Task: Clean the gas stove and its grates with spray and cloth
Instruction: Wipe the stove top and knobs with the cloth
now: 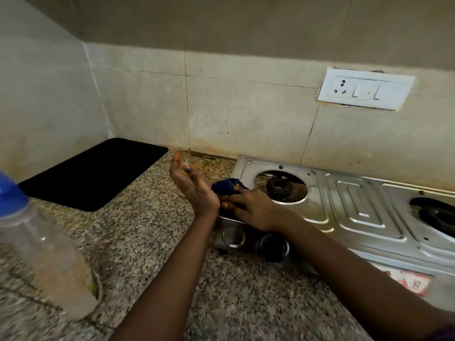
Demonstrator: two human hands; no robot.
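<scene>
A steel gas stove lies on the granite counter at the right, its grates off, with the left burner and part of the right burner bare. My right hand presses a dark blue cloth onto the stove's front left corner. My left hand is raised beside that corner, fingers apart, palm facing the cloth, holding nothing. A clear bottle with a blue cap stands at the near left.
A black mat lies in the back left corner of the counter. Two knobs sit on the stove's front. A white socket and switch plate is on the tiled wall.
</scene>
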